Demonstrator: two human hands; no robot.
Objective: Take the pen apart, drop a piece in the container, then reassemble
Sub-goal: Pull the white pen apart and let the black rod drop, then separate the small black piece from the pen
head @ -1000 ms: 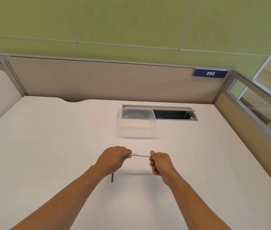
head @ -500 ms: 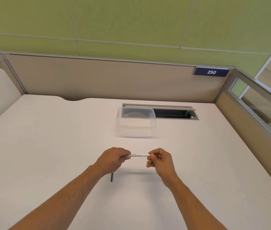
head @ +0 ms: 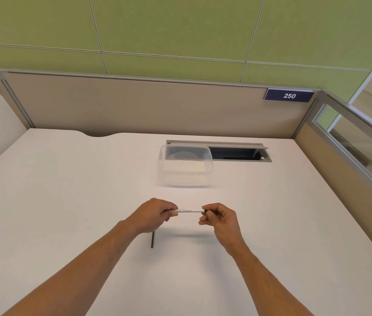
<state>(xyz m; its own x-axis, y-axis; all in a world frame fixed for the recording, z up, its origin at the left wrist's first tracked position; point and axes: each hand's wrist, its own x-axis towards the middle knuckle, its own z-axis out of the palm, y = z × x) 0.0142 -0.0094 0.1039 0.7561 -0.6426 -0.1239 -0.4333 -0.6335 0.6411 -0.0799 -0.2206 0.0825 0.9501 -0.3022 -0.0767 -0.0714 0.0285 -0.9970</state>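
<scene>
White desk (head: 66, 201): your left hand (head: 155, 215) and right hand (head: 220, 218) pinch opposite ends of a white pen (head: 190, 211) above mid-desk. A dark stick (head: 152, 239) lies beneath your left wrist. The clear container (head: 185, 166) sits near the back edge, nothing between.

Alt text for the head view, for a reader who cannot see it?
Two bare hands, left hand and right hand, hold a white pen level above a white desk. A thin dark stick lies below; a clear container sits behind.

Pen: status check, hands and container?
Left hand and right hand each pinch one end of the white pen, held level above the desk. Clear container beyond, open. Dark thin piece on desk under left wrist.
</scene>
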